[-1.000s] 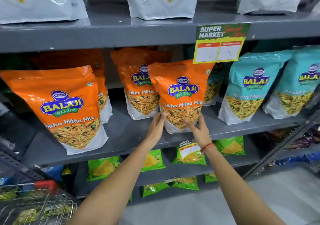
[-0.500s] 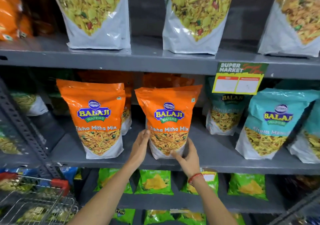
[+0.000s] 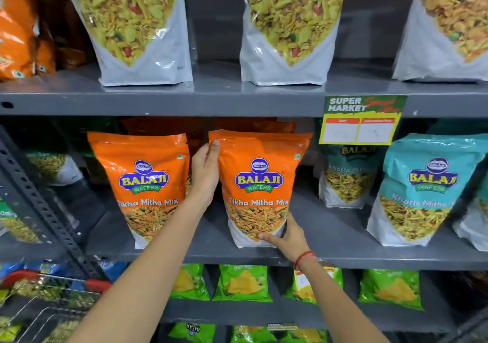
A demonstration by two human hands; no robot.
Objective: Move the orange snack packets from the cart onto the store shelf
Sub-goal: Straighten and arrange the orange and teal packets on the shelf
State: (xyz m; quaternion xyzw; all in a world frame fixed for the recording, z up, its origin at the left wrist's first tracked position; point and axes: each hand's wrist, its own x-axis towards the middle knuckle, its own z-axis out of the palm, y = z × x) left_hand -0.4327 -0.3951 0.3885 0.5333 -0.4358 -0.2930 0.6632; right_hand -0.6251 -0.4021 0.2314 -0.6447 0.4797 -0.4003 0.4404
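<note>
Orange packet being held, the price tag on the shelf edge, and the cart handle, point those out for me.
Held orange packet [image 3: 260, 176]: head view, on its logo.
Price tag [image 3: 360, 120]: head view, on its middle.
Cart handle [image 3: 97, 286]: head view, on the red grip.

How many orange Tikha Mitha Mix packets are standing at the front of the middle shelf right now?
2. The left packet stands free; the right packet is held by the left hand and right hand. Orange tops behind suggest more, partly hidden.

Two packets [image 3: 260, 184] upright on the shelf [image 3: 330, 253] — cart [image 3: 50, 303] lower left.
</note>
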